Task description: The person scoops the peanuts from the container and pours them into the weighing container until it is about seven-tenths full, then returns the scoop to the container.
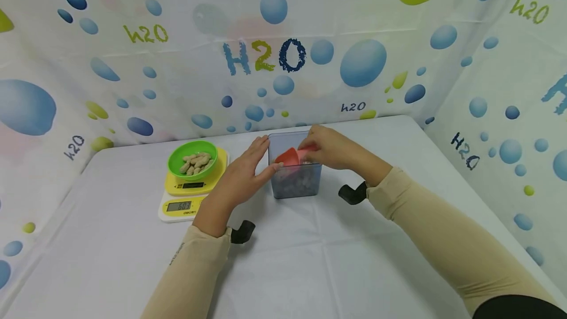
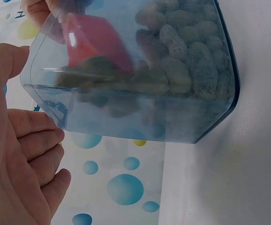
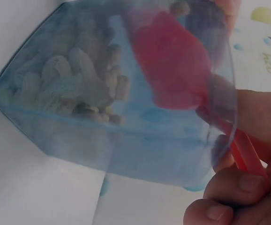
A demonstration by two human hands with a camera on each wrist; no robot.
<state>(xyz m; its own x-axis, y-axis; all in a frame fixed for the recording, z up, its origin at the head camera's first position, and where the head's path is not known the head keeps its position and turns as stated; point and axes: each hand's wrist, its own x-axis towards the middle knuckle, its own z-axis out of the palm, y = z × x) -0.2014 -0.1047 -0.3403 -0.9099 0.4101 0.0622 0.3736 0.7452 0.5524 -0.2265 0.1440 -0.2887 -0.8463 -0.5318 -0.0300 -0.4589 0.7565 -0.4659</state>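
A clear blue-grey plastic bin (image 1: 296, 183) with peanuts (image 2: 201, 65) in its lower part stands on the table. My right hand (image 1: 332, 147) grips the handle of a red scoop (image 1: 289, 157), its fingers curled round it at the bin's rim. The scoop's bowl is inside the bin, tilted, with peanuts at its edge in the left wrist view. My left hand (image 1: 239, 174) rests against the bin's left side, fingers fairly straight and thumb at the front rim. In the left wrist view, its fingertips (image 2: 56, 136) are right at the bin's upper edge.
Left of the bin, a yellow and white kitchen scale (image 1: 174, 215) with a lit display carries a green bowl (image 1: 192, 144) of peanuts. A white cloth covers the table (image 1: 283, 270). Behind it hangs a white curtain (image 1: 186, 82) with printed bubbles.
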